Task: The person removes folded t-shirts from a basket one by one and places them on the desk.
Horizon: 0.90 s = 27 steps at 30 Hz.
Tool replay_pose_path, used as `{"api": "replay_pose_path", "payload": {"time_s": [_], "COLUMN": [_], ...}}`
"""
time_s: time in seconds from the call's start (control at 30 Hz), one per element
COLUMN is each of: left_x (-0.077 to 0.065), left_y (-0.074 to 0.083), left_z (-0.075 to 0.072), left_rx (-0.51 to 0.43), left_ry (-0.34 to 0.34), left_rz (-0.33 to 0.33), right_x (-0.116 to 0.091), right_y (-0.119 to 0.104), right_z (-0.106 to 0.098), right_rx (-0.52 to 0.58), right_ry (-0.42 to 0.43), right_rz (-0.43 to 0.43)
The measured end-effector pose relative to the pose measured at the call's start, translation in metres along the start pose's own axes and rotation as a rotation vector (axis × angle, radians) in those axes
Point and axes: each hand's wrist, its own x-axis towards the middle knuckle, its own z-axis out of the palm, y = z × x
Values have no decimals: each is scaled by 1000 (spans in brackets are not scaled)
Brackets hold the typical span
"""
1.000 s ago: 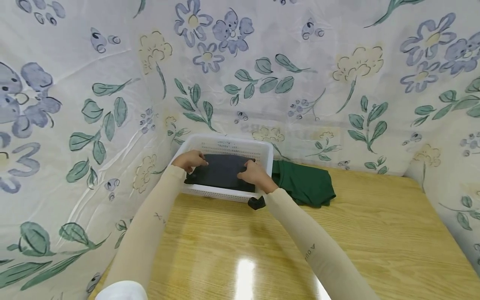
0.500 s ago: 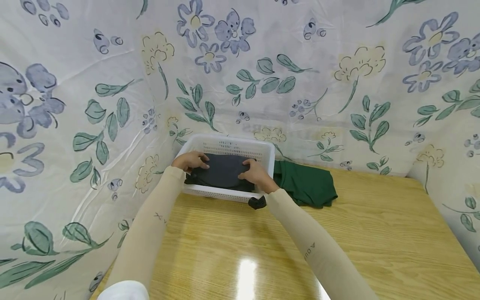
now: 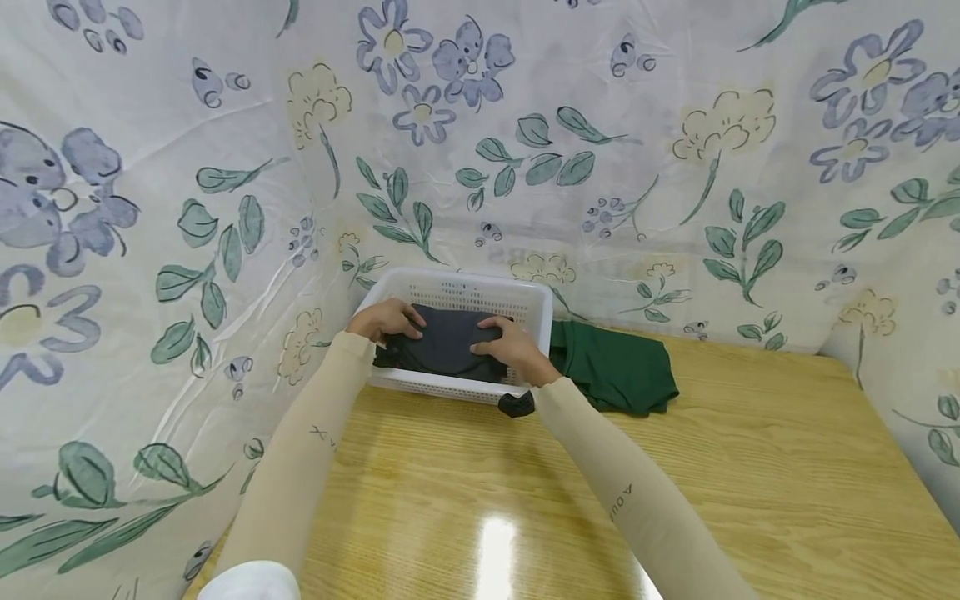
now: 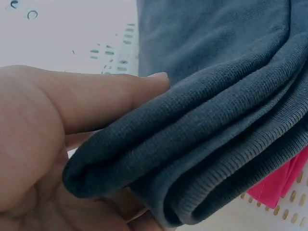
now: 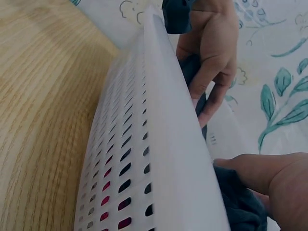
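Observation:
A folded dark grey-blue garment (image 3: 448, 337) lies inside a white perforated basket (image 3: 442, 385). My left hand (image 3: 387, 320) grips its left end. In the left wrist view the stacked folds of the knit fabric (image 4: 211, 115) sit between thumb and fingers. At the other end, my right hand (image 3: 514, 346) holds the garment from the right. The right wrist view shows the right thumb on dark cloth (image 5: 236, 195) just inside the basket wall, with the fingers mostly hidden. Beneath the garment, some pinkish-red cloth (image 4: 276, 185) shows.
The basket stands on a wooden table (image 3: 420, 467) against a flower-patterned fabric wall (image 3: 637, 200). Right of it, touching or very near, lies a dark green cloth (image 3: 615, 367). A small black object (image 3: 516, 405) sits below the right wrist, at the basket's front corner.
The hands have come slightly closer together over the basket. The garment's front edge, nearly straight earlier, now curves, and more dark cloth shows at its left. The green cloth stays put.

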Motion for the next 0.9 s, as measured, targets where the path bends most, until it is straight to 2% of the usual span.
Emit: {"api": "replay_pose_path", "payload": {"time_s": [0.13, 0.23, 0.4, 0.53, 0.9], "left_x": [-2, -5, -6, -7, -16], "left_y": [0, 1, 2, 6, 15], "left_z": [-1, -1, -5, -6, -7], "left_rx": [13, -11, -43, -21, -58], "left_ry": [42, 67, 101, 122, 128], "left_rz": [3, 8, 59, 105, 148], "right_x": [2, 3, 3, 2, -7], "right_y": [1, 1, -2, -3, -7], "right_z": [1, 0, -6, -13, -32], "right_rx": [-3, -2, 9, 34, 58], "right_ry": [36, 64, 71, 72, 62], "right_rz": [-49, -86, -135, -170, -169]}}
